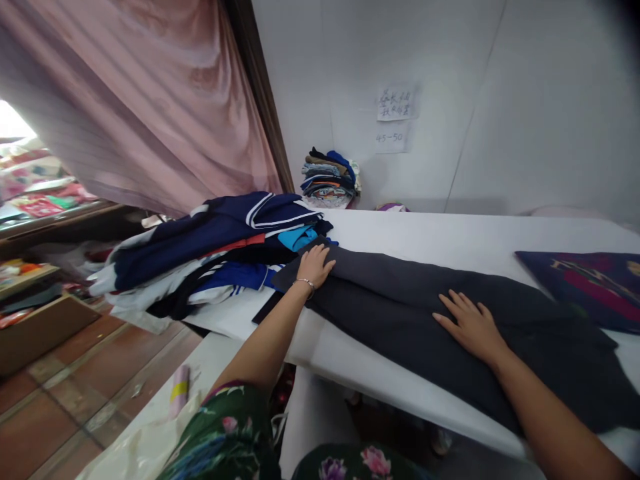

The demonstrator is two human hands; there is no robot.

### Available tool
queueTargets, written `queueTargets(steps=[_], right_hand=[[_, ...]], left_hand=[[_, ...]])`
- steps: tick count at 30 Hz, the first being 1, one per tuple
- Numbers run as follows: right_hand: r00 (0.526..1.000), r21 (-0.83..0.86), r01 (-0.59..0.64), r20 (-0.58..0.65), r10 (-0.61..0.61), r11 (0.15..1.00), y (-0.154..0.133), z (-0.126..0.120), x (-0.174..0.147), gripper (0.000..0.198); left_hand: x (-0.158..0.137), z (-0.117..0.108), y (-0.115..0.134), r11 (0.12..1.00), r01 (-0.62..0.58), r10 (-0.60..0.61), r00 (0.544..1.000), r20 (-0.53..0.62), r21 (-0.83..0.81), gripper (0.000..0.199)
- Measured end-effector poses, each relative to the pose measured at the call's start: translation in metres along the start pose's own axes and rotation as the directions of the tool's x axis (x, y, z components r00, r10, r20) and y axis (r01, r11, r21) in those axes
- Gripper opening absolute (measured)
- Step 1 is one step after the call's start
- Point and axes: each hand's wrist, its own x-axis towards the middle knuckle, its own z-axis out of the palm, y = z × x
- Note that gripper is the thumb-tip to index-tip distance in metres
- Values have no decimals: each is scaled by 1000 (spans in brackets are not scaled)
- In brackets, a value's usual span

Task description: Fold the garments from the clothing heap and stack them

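A jumbled heap of clothes [215, 227] crowds my left, against the end of the dark grey garment [390, 287] spread lengthwise along the white table [420, 233]. A folded stack [330, 177] sits near the far edge; a navy-and-red cloth [595, 287] lies beyond the garment's right part. My left hand [313, 267] rests flat on its left end, my right hand [470, 327] farther along, fingers apart on both. The garment looks matte, with shallow ripples; the pink curtain [200, 100] hangs in shiny folds.
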Motion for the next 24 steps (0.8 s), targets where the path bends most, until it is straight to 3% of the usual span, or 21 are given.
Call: queueTargets(steps=[3,5,14,18,21,24], right_hand=[[1000,12,-4,6,4,1000,-5,-8,0,62],[1000,22,-3,25,3,1000,-8,-15,0,62],[984,127,-59,176,37,990,-19,-41,3,68],[973,232,-86,228,32,969,-8,-66,12,62],[983,167,-172,89,159,971,21,-88,26,54],[927,48,-375,19,375,926,58,-101,37,52]], left_hand=[[6,19,-3,995,95,-100,961,257,34,58],[9,29,-7,991,124,-133,939,317,48,60],[15,33,-13,991,63,-93,956,277,117,67],[18,37,-16,991,43,-74,967,243,130,66],[19,41,-19,993,32,-56,977,205,118,65],[19,44,-20,994,49,-66,981,183,96,66]])
